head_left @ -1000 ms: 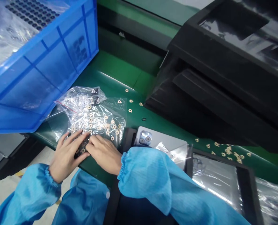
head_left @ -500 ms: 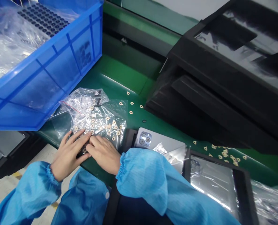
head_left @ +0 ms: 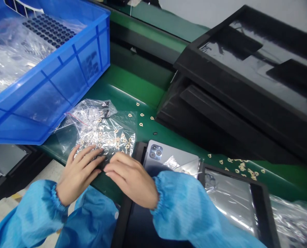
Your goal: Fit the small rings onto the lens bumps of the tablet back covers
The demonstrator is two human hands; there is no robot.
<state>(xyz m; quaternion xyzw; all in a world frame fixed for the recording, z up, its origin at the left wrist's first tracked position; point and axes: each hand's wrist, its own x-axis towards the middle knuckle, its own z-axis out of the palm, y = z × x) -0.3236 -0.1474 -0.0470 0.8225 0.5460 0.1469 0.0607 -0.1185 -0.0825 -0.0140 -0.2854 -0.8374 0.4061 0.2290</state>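
Note:
A clear plastic bag [head_left: 112,124] lies on the green work surface, with several small tan rings with tabs [head_left: 117,140] in or on it. My left hand [head_left: 77,174] rests on the bag's near part, fingers spread and pointing away from me. Just to its right is my right hand [head_left: 134,179], thumb and fingers drawn together at the near edge of the bag. Whatever lies between those fingertips, if anything, is too small to make out. Beside the right wrist lies a grey phone-like panel with camera lenses [head_left: 174,155].
A blue crate [head_left: 73,72] holding plastic bags and a sheet of black rings stands at left. Black trays [head_left: 220,89] are stacked at back right. Loose tan rings [head_left: 243,167] lie scattered nearer me, beside another tray [head_left: 268,213] with a film-covered panel.
My right hand has drawn back to the right, away from my left fingers. My left hand stays on the bag. The whole view has shifted slightly.

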